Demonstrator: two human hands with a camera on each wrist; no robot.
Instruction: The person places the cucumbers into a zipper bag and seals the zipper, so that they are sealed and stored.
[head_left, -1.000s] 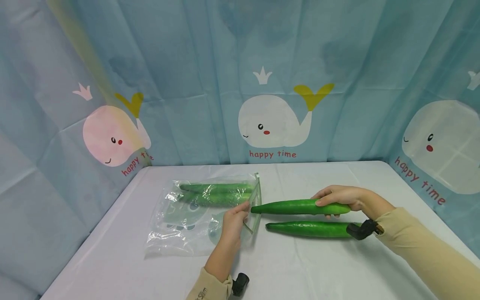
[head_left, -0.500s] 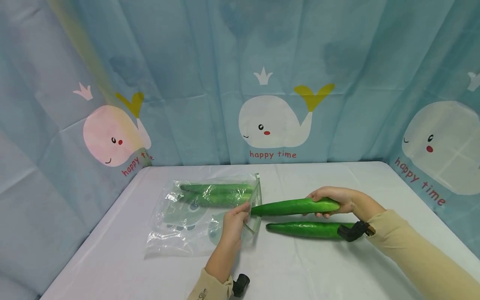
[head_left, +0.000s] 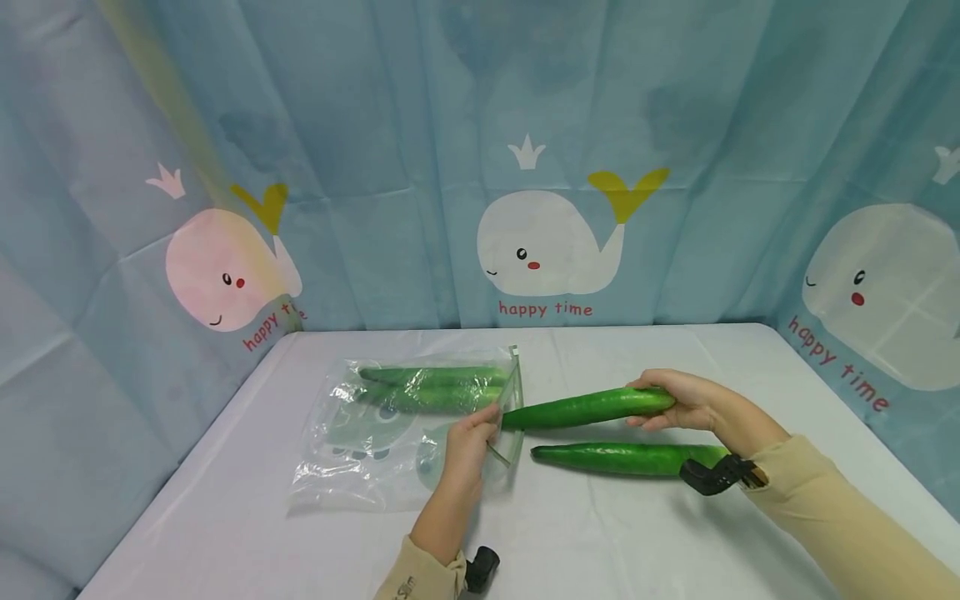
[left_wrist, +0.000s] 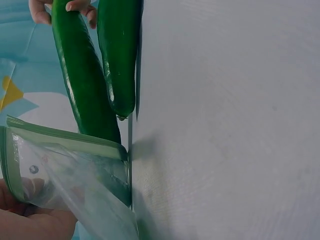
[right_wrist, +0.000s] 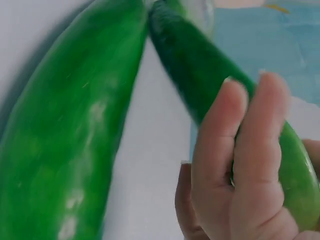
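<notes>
My right hand (head_left: 678,402) grips the long, smooth dark-green cucumber (head_left: 588,407) at its far end, its tip at the mouth of the clear zip-top plastic bag (head_left: 390,433). My left hand (head_left: 468,437) pinches the bag's upper lip open. It looks stiff, fairly heavy and slick, so holding nearer the middle would steady it. A second green cucumber (head_left: 626,458) lies just beside the bag's mouth.

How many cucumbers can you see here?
4. Two lie inside the clear bag, one behind the other. The right hand holds a third, its tip at the bag's mouth. The fourth lies on the table. The bag's crinkles might hide more.
</notes>
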